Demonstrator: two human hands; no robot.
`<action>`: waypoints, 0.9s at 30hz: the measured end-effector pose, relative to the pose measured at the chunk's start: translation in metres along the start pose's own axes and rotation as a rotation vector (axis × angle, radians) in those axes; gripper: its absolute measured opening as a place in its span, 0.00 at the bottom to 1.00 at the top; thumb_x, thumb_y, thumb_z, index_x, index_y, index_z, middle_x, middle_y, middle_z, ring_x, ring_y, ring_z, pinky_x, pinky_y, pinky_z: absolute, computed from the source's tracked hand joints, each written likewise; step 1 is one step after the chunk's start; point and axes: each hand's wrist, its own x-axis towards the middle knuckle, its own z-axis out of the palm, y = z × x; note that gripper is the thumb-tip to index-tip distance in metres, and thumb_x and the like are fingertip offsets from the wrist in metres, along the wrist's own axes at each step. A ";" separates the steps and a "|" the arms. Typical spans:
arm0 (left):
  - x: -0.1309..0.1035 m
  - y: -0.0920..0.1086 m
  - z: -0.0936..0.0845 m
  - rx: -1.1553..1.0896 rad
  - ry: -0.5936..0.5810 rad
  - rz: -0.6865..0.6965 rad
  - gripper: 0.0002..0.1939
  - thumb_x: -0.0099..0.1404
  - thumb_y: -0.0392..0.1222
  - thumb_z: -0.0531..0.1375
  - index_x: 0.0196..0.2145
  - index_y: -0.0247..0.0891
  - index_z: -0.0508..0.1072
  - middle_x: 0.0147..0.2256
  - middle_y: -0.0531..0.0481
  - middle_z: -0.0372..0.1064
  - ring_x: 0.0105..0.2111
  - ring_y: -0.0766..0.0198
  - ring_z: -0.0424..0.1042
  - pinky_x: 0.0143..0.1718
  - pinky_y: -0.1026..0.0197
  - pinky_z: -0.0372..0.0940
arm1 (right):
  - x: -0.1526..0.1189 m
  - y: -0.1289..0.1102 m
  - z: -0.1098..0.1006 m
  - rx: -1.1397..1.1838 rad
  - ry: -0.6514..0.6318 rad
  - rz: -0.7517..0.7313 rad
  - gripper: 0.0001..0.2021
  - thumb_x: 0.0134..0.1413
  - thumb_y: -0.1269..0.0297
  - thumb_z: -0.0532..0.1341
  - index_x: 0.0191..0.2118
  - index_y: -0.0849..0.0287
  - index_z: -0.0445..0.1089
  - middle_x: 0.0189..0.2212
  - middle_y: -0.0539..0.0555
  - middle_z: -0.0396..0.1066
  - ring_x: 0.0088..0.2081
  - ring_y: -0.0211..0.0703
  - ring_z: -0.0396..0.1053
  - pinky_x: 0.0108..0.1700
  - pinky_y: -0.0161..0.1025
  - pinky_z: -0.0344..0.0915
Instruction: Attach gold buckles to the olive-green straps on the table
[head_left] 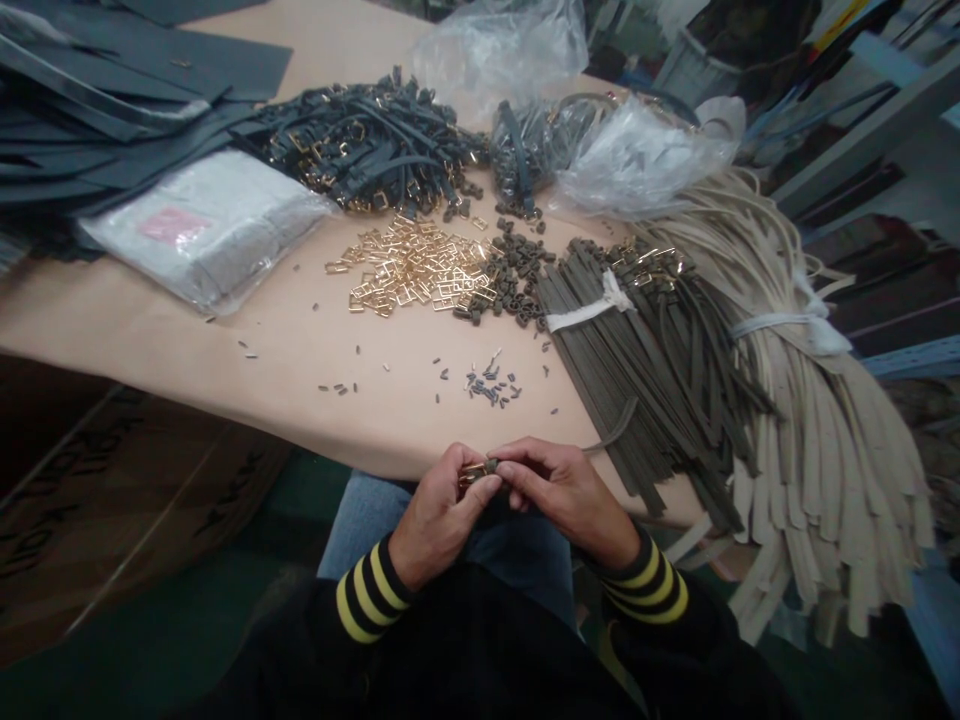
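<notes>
My left hand is closed on a gold buckle, just off the table's near edge. My right hand meets it, thumb and fingers pinching a dark olive strap close to the buckle. The strap's other part sticks out past the right hand toward the bundle. A small dark piece, perhaps a strap loop, shows between the fingertips; the fingers partly hide it. Beyond the hands are a scatter of small dark pieces, a heap of gold buckles and a pile of olive strap loops.
Tied olive straps and beige straps lie at right, overhanging the edge. Dark buckled straps are heaped at the back. A plastic-wrapped packet lies left, near dark sheets. A cardboard box stands below left.
</notes>
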 end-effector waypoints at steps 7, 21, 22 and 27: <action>0.001 0.003 -0.001 -0.221 -0.109 -0.016 0.16 0.61 0.51 0.47 0.31 0.34 0.62 0.21 0.54 0.62 0.13 0.75 0.56 0.14 0.70 0.52 | -0.002 0.000 -0.004 0.217 0.020 0.070 0.08 0.47 0.62 0.59 0.31 0.63 0.64 0.20 0.47 0.66 0.20 0.31 0.64 0.23 0.29 0.63; -0.001 0.002 0.005 -0.038 -0.079 0.039 0.14 0.60 0.47 0.50 0.36 0.33 0.65 0.20 0.54 0.64 0.15 0.74 0.59 0.16 0.70 0.55 | -0.007 -0.002 0.003 -0.176 0.092 -0.026 0.05 0.50 0.66 0.55 0.32 0.61 0.65 0.17 0.45 0.62 0.17 0.31 0.59 0.19 0.28 0.56; -0.001 0.003 0.004 -0.037 -0.072 0.026 0.13 0.59 0.46 0.51 0.36 0.33 0.65 0.20 0.54 0.64 0.15 0.74 0.59 0.15 0.71 0.54 | -0.007 -0.001 0.003 -0.237 0.107 -0.047 0.04 0.50 0.67 0.55 0.32 0.60 0.65 0.16 0.45 0.61 0.18 0.31 0.59 0.20 0.28 0.56; 0.001 0.002 0.002 -0.091 -0.048 -0.055 0.11 0.58 0.45 0.52 0.31 0.33 0.64 0.20 0.54 0.64 0.14 0.75 0.56 0.14 0.71 0.51 | -0.013 -0.004 -0.001 -0.505 0.030 -0.218 0.04 0.51 0.70 0.55 0.34 0.60 0.65 0.22 0.49 0.66 0.23 0.34 0.63 0.27 0.31 0.59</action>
